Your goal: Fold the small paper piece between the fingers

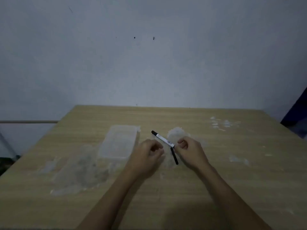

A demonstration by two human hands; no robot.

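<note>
On the left part of the wooden table point(49, 205) I see a wide patch of clear, crumpled plastic film point(79, 171), lying flat and a little dull in the weak light. Just to its upper right lies a clear plastic box point(118, 141), rectangular, near the centre of the frame.

Next comes the left hand point(147, 155), a little left of centre. Its fingers are curled inward, with the thumb close to the fingertips. Whether it pinches something thin and clear I cannot tell; nothing solid is seen in it.

Between the two hands lies the white pen point(163, 139) with a black end, pointing toward the upper left. Its near end is touching the curled fingers of the right hand point(189, 151), which seem to pinch it there. Just below that end lies a black cap point(174, 156), touching or almost touching the inner side of the right hand; it rests on the table.

Behind the pen is a small heap of clear wrapping point(178, 132). Farther to the upper right of the table are some white scraps point(222, 123), well apart from the hands.
</note>
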